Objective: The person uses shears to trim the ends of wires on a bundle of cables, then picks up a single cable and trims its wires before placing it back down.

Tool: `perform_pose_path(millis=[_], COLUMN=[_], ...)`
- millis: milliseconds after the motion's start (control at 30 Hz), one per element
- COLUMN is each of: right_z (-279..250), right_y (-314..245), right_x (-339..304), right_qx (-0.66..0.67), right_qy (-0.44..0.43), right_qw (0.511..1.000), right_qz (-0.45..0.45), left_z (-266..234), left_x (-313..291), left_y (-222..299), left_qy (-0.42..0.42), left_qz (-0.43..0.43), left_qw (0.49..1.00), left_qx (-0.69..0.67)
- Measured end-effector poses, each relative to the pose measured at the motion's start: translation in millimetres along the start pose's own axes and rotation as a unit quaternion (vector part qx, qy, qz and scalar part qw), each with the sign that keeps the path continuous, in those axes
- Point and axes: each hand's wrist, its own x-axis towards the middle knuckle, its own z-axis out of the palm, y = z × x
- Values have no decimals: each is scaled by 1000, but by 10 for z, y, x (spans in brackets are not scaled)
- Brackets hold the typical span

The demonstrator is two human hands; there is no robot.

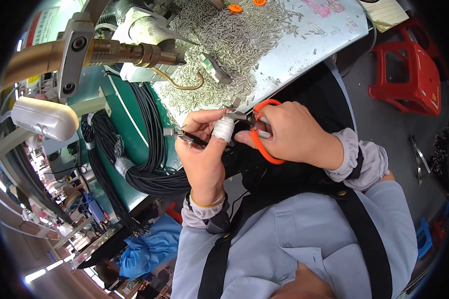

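My left hand, its thumb wrapped in white tape, is closed on a black cable with a metal connector end sticking out on the left. At its fingertips a small metal connector piece with thin coloured wires shows. In my right hand is a pair of cutting pliers with orange handles. The pliers' jaws point left, right by the left thumb tip and the connector piece. Whether the jaws touch the wires I cannot make out.
Many tiny metal pieces are heaped on the light worktable. A machine with a brass-coloured tube and a lamp stands at the left. Bundled black cables lie beside it. A red stool is at the right.
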Motion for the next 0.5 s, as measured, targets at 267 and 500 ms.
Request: perform_pose_path(millis=[267,500], right_z=[12,-165], right_y=[36,-29], right_x=[99,633], right_qx=[266,161], right_qy=[24,114], right_qw=[961,980], right_qz=[73,25], left_z=[-273,-257], left_x=[475,735], left_y=[-28,8], left_qy=[-78,-45], left_qz=[-176,-181], left_qw=[974,976], left_qx=[-115,-114])
